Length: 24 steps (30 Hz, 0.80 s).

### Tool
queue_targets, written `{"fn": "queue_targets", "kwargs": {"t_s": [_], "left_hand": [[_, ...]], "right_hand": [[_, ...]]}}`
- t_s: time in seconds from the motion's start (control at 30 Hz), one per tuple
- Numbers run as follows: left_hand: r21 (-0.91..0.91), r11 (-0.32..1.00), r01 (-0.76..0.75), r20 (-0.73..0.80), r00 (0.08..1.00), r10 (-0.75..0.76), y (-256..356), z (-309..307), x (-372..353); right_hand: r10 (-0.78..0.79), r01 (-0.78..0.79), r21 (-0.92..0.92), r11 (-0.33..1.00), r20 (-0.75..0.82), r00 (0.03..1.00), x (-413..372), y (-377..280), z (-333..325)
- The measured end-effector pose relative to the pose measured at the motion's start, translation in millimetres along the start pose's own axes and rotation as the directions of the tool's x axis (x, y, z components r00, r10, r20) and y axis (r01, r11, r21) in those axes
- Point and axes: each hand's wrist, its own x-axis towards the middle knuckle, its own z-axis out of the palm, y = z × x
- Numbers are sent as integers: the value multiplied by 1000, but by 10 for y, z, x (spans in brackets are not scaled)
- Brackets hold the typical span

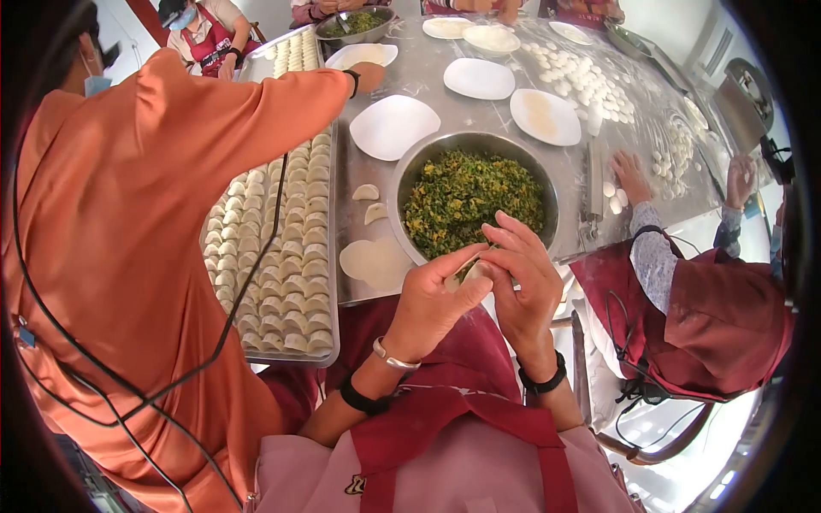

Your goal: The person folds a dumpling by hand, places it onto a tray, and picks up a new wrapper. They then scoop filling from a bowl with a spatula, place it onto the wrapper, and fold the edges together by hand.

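Both my hands meet at the near rim of a steel bowl [472, 201] of chopped green and yellow filling. My left hand [440, 299] pinches one side of a partly folded dumpling [468, 270], with green filling showing at its opening. On the other side, my right hand [523, 286] has its fingers curled round the same dumpling and hides part of it. Left of the bowl lie two folded dumplings [366, 192] and, nearer me, overlapping flat wrappers [376, 263].
A tray [334, 256] filled with rows of dumplings stands at the left. Beside it, a person in orange [145, 171] reaches over it. White plates [395, 127] and dough pieces [590, 81] lie farther back. At the right, another person's hand [631, 178] rests near a rolling pin [594, 179].
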Motion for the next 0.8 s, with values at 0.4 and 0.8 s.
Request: {"fn": "queue_targets", "kwargs": {"t_s": [0.4, 0.8], "left_hand": [[-115, 969, -219, -201, 960, 193, -39, 103, 6], [-219, 909, -355, -340, 901, 270, -42, 119, -4]], "right_hand": [[54, -55, 112, 992, 12, 998, 94, -62, 41], [536, -462, 531, 710, 18, 844, -149, -158, 93]]}}
